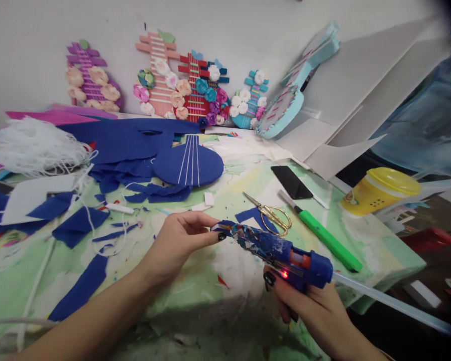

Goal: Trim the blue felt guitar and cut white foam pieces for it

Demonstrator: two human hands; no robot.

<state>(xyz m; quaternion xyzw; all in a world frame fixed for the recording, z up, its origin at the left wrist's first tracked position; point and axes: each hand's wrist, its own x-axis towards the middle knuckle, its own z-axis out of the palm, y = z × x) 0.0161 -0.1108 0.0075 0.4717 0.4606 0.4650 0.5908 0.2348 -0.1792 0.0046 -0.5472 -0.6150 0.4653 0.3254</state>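
My right hand (304,306) is wrapped round the handle of a blue glue gun (278,250), which has a red light lit and a clear glue stick (391,301) coming out of its back. Its smeared nozzle end points left. My left hand (184,235) pinches a small dark blue piece (221,226) right at the nozzle tip. Beyond my hands lies a blue guitar shape (190,163) with white strings. Gold scissors (272,215) rest on a blue scrap behind the glue gun.
A green cutter (328,239), a black phone (291,181) and a yellow tub (381,190) are on the right. Blue paper scraps (80,225) and white yarn (37,148) cover the left. Decorated guitars (160,75) lean on the wall; white boards (361,85) stand at the back right.
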